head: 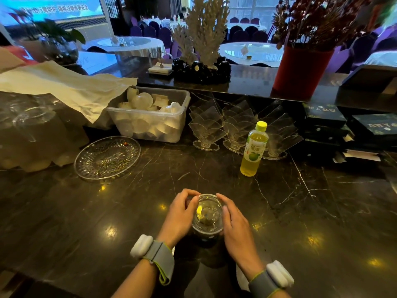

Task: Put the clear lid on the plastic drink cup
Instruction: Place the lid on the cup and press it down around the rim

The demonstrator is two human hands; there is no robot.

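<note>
The clear lid [207, 212] already sits on top of the plastic drink cup [206, 238] at the counter's [300, 211] near edge. The left hand [181, 214] and right hand [235, 224] curl around its rim from either side, fingers pressing (whether it has fully snapped on, I cannot tell); probably only final seating remains.

Pretty clearly a restaurant or hotel banquet hall, seen from behind the service bar. Across the top of the frame there are round dining tables [250, 53] with white cloths and glass turntables, ringed by purple chairs [150, 32]. The dark marble surface [150, 211] holds a tub of little white cups [150, 117], clear acrylic menu stands [207, 127] and a glass platter [107, 157].
</note>
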